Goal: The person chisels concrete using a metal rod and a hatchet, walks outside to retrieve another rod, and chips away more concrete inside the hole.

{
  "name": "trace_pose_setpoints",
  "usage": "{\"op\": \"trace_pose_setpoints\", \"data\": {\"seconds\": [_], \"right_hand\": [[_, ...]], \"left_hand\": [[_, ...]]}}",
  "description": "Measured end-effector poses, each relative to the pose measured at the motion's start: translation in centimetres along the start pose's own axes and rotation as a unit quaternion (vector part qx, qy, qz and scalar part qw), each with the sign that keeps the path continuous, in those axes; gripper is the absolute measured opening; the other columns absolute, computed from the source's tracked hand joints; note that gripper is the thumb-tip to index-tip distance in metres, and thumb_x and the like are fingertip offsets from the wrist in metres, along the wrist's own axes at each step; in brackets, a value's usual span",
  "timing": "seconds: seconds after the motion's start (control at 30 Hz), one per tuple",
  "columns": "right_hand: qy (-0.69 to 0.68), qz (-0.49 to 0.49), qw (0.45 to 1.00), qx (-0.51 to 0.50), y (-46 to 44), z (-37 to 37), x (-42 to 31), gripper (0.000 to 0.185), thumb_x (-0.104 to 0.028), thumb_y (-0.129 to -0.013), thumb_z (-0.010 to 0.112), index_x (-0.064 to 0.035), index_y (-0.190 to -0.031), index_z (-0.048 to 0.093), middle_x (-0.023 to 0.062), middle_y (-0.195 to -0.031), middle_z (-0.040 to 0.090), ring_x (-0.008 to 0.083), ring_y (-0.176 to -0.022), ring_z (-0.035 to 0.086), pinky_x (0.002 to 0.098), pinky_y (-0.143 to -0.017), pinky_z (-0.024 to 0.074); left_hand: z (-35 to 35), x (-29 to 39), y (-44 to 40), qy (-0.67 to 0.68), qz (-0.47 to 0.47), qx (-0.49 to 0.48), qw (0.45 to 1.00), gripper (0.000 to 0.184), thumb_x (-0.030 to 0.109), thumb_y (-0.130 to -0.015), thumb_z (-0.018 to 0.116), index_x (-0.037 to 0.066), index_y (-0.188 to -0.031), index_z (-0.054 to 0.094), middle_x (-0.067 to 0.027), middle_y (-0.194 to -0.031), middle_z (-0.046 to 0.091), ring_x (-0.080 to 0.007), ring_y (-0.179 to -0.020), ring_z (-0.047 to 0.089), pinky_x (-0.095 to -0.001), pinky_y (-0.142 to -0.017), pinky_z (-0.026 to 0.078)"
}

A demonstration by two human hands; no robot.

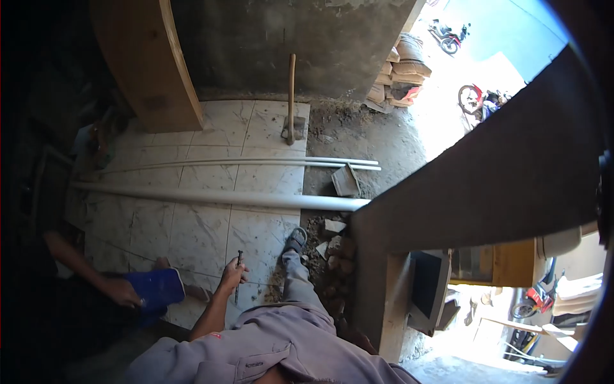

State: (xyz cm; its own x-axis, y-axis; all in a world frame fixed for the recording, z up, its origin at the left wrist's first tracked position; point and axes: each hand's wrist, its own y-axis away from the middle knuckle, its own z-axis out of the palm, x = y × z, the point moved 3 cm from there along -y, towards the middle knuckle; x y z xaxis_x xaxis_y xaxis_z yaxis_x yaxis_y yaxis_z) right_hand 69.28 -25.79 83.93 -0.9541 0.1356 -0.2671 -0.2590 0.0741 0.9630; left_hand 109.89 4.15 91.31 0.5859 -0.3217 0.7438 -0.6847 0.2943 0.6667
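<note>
My left hand [234, 276] reaches out over the tiled floor, fingers closed around a thin dark metal rod [238, 293]. The rod stands nearly upright in the picture, sticking out above and below the fingers; its exact kind is too small to make out. My right hand is not in view. Left of my arm, another person's hand [123, 292] rests on a blue object [157, 288] that has a pale edge. Beyond my left hand is my sandalled foot [295, 239], at the edge of the tiles.
A long thick white pipe [256, 198] and thinner white pipes [275, 162] cross the floor. Behind them stands a wooden-handled tool [291, 96]. Broken rubble [336, 246] lies beside a concrete pillar [371, 256]. Stacked sacks [406, 67] and motorcycles [470, 99] are outside.
</note>
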Motion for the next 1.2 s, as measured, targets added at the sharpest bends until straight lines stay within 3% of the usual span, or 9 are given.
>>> {"op": "trace_pose_setpoints", "data": {"seconds": [0.1, 0.23, 0.4, 0.5, 0.63, 0.7, 0.87, 1.03, 1.2], "right_hand": [[0.019, -0.016, 0.999, -0.037, -4.4, -4.7, -9.4, 0.028, -0.02, -0.083, 0.058, 0.0028, -0.098, 0.052, 0.011, -0.07, 0.058, 0.0178, -0.052, 0.056, 0.0335, -0.043, 0.0426], [0.049, -0.054, 0.997, 0.038, -1.4, -11.0, -24.7, 0.03, -0.02, -0.082, 0.059, 0.0025, -0.099, 0.052, 0.0112, -0.071, 0.058, 0.0187, -0.052, 0.056, 0.0338, -0.044, 0.0441], [0.011, -0.155, 0.972, 0.176, 5.1, -16.7, -40.4, 0.039, -0.022, -0.08, 0.061, 0.0023, -0.109, 0.05, 0.0124, -0.076, 0.059, 0.0199, -0.056, 0.058, 0.0346, -0.048, 0.0475], [0.025, -0.204, 0.948, 0.244, 6.5, -19.1, -44.9, 0.047, -0.028, -0.081, 0.059, -0.0001, -0.117, 0.048, 0.0166, -0.092, 0.06, 0.0226, -0.065, 0.061, 0.037, -0.055, 0.0496], [-0.039, -0.208, 0.928, 0.307, 6.9, -21.6, -51.0, 0.054, -0.034, -0.08, 0.057, -0.0019, -0.123, 0.046, 0.0199, -0.101, 0.06, 0.0287, -0.087, 0.062, 0.0395, -0.074, 0.049], [-0.052, -0.215, 0.909, 0.352, 6.4, -22.3, -53.3, 0.054, -0.032, -0.079, 0.057, -0.0025, -0.123, 0.046, 0.0215, -0.106, 0.06, 0.0339, -0.1, 0.059, 0.0403, -0.084, 0.0457], [-0.205, -0.198, 0.868, 0.406, 4.4, -25.7, -59.2, 0.05, -0.024, -0.078, 0.058, -0.0023, -0.122, 0.048, 0.0216, -0.104, 0.06, 0.0332, -0.097, 0.06, 0.0404, -0.081, 0.047], [-0.318, -0.118, 0.846, 0.41, 3.8, -25.7, -63.2, 0.041, -0.02, -0.078, 0.06, 0.0012, -0.111, 0.051, 0.0123, -0.078, 0.06, 0.0198, -0.064, 0.061, 0.035, -0.057, 0.0496], [-0.348, -0.077, 0.822, 0.444, 3.0, -26.8, -64.1, 0.046, -0.023, -0.076, 0.063, 0.0002, -0.115, 0.052, 0.0172, -0.089, 0.062, 0.0255, -0.079, 0.062, 0.0381, -0.071, 0.0494]], "left_hand": [[-2.3, 6.9, -8.2, -0.142, -0.023, 0.088, 0.986, 0.022, 0.017, -0.091, 0.045, 0.006, -0.11, 0.049, -0.0043, -0.075, 0.061, -0.0113, -0.046, 0.047, -0.026, -0.041, 0.039], [-6.7, 13.8, -13.7, -0.064, -0.029, 0.175, 0.982, 0.014, 0.019, -0.092, 0.045, 0.007, -0.1, 0.048, -0.0034, -0.072, 0.057, -0.0096, -0.044, 0.043, -0.0244, -0.038, 0.035], [-10.0, 8.7, -17.4, -0.011, -0.076, 0.186, 0.98, 0.016, 0.022, -0.093, 0.044, 0.007, -0.09, 0.045, -0.0065, -0.053, 0.047, -0.0161, -0.036, 0.042, -0.0295, -0.032, 0.032], [-10.2, 3.8, -20.8, -0.005, -0.288, 0.252, 0.924, 0.022, 0.026, -0.09, 0.046, 0.006, -0.085, 0.05, -0.0101, -0.053, 0.05, -0.02, -0.037, 0.047, -0.0328, -0.033, 0.035], [-6.5, 8.8, -27.2, -0.113, -0.382, 0.142, 0.906, 0.022, 0.024, -0.089, 0.047, 0.003, -0.09, 0.051, -0.0107, -0.058, 0.052, -0.0188, -0.042, 0.048, -0.0322, -0.036, 0.035], [-5.1, 12.9, -32.6, -0.178, -0.369, 0.084, 0.908, 0.022, 0.023, -0.089, 0.048, 0.001, -0.092, 0.052, -0.011, -0.06, 0.053, -0.0182, -0.044, 0.048, -0.0318, -0.037, 0.035], [1.0, 31.4, -53.3, -0.343, -0.24, -0.015, 0.908, 0.025, 0.02, -0.088, 0.05, -0.002, -0.099, 0.053, -0.0117, -0.066, 0.055, -0.0168, -0.05, 0.049, -0.0311, -0.041, 0.034], [16.2, 60.8, -62.0, -0.33, -0.051, -0.059, 0.941, 0.049, 0.025, -0.097, 0.041, 0.003, -0.139, 0.029, -0.0067, -0.065, 0.05, -0.0105, -0.048, 0.043, -0.0288, -0.043, 0.035], [26.8, 70.9, -68.8, -0.322, 0.055, -0.201, 0.924, 0.031, 0.031, -0.095, 0.043, 0.006, -0.113, 0.049, -0.0015, -0.06, 0.048, -0.009, -0.045, 0.043, -0.0268, -0.041, 0.034]]}}
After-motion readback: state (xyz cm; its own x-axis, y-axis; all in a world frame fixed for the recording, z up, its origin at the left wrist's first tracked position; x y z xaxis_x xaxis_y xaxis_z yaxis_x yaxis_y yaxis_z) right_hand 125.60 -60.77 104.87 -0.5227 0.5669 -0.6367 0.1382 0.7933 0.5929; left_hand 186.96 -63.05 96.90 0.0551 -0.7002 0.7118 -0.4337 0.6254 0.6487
